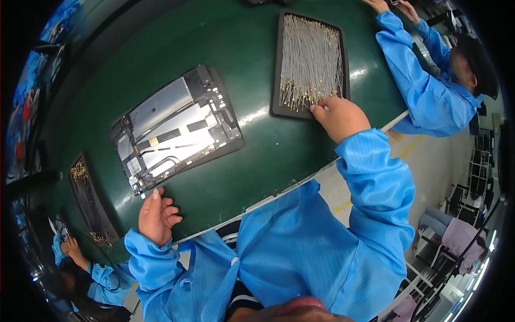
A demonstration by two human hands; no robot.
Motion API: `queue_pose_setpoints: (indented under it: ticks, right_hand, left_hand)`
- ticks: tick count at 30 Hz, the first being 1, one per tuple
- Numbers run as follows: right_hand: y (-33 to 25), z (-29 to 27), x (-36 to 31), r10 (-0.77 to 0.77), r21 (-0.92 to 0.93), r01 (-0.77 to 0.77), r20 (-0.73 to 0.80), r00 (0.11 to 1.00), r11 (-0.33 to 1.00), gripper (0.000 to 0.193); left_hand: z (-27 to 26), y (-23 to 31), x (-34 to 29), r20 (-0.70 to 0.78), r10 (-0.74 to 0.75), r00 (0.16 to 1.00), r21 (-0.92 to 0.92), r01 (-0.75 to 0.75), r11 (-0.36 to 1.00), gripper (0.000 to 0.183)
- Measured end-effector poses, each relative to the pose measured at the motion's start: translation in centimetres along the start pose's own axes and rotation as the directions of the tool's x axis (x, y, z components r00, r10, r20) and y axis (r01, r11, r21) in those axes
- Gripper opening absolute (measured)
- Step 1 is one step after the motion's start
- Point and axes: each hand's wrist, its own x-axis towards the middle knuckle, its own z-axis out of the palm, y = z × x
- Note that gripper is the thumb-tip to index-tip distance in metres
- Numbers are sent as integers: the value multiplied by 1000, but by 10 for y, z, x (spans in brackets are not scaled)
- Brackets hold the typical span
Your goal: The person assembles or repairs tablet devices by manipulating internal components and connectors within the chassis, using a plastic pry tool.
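In a black tray [276, 80] lies a dense bundle of thin grey cables [311, 53] with gold-coloured connector ends. My right hand [343, 117] reaches over the tray's near right corner, thumb and forefinger pinched on a cable end at the bundle's near side; the fingers partly hide that end. An opened tablet-like device [174, 126], showing silver battery panels, black frame and small circuit parts, lies at a slant left of the tray. Just off its near left corner is my left hand [156, 217], palm turned sideways, fingers loosely curled and apart, with nothing seen in it.
A narrow dark tray [92, 201] with small gold-ended parts lies on the left of the green tabletop [241, 177]. At the far right sits a person in a blue smock [424, 80], forearms over the table. Another person's hand [74, 252] shows at the lower left.
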Motion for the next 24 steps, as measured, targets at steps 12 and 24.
queue_pose_setpoints:
  ticks: [12,24]
  right_hand:
    - [29,0,-43,182,442,29,-426,886,897,28]
    - [-62,25,-84,-841,866,351,134,524,357,17]
  left_hand:
    - [17,0,-12,-28,157,987,338,-138,931,33]
    - [79,2,-38,806,590,45,275,-912,-306,28]
